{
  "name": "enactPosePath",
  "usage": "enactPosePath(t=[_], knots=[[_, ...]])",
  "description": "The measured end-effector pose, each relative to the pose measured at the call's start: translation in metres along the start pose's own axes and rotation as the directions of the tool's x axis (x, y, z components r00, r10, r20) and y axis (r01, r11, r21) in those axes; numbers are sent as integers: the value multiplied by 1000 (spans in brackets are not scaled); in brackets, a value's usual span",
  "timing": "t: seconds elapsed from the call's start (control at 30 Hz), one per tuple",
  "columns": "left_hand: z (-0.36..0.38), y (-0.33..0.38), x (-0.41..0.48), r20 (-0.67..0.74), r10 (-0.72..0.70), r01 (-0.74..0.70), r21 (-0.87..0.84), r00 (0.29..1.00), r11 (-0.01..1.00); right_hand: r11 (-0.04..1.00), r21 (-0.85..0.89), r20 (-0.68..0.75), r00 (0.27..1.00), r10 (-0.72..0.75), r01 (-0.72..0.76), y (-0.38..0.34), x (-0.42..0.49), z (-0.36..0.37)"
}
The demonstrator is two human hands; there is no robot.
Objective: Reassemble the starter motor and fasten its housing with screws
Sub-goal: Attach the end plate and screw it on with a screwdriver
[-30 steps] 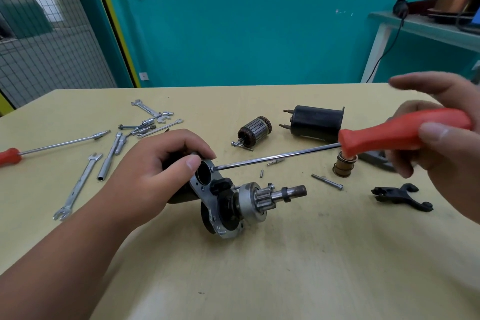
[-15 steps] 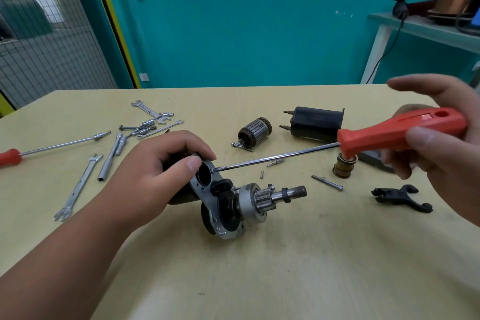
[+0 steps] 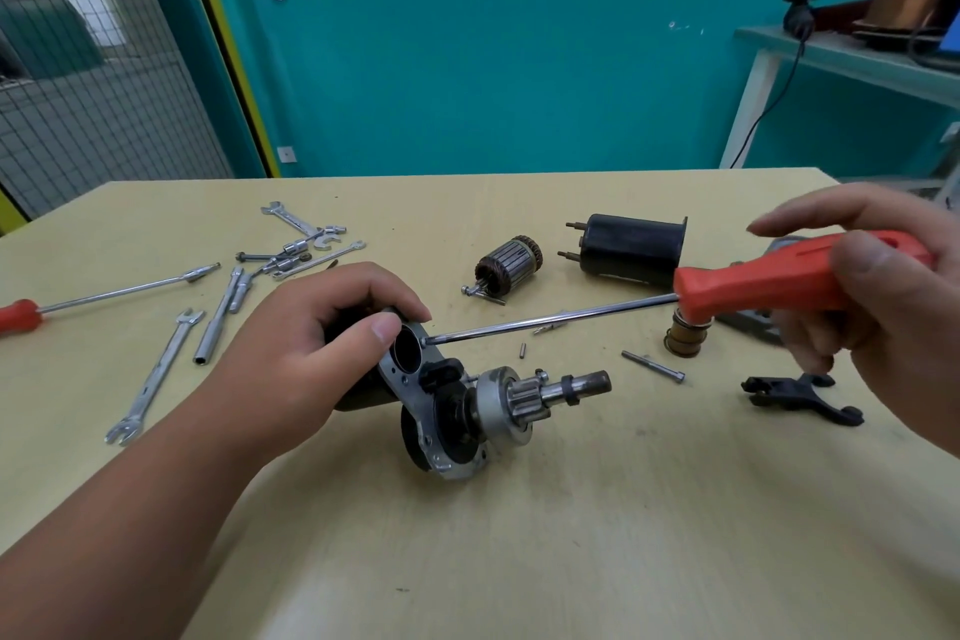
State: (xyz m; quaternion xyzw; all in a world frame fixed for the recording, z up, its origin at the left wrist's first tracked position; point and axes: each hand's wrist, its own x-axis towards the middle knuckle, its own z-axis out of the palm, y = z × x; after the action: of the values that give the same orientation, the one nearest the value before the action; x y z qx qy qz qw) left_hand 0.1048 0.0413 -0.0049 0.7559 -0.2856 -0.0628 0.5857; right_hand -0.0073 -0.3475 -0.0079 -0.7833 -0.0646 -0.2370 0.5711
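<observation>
In the head view, the starter motor is seen lying on the table at the centre, its pinion shaft pointed to the right. Its black body is gripped by the left hand, with the thumb laid on the top edge of the housing plate. The screwdriver is held by the right hand, whose thumb and lower fingers are wrapped round the red handle while the forefinger is stretched out above it. The long axis of the tool runs leftward and slightly down, and its tip is set against the plate just beside the round opening. A screw appears to be seated there, though this cannot be made out. The right forearm is held raised off the table.
</observation>
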Motion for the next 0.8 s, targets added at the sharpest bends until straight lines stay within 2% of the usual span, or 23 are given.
enactPosePath(t=[0.17,0.33,0.5,0.63,0.8], knots=[[0,-1,0,3,1,-1,-3,1000,1000,1000,19,69,998,0,-2,0,2,-3],[0,-2,0,2,0,0,1,1000,1000,999,-51,-24,1000,-15,14,10,3,-7],[1,0,1,1,3,-3,-18,1000,1000,1000,4,65,998,-15,14,4,6,-8],[2,1,1,-5,2,-2,-18,1000,1000,996,-73,-43,998,-45,42,9,1,-6],[2,-1,1,-5,8,-8,-6,1000,1000,998,-33,-5,999,-45,45,4,6,-6]])
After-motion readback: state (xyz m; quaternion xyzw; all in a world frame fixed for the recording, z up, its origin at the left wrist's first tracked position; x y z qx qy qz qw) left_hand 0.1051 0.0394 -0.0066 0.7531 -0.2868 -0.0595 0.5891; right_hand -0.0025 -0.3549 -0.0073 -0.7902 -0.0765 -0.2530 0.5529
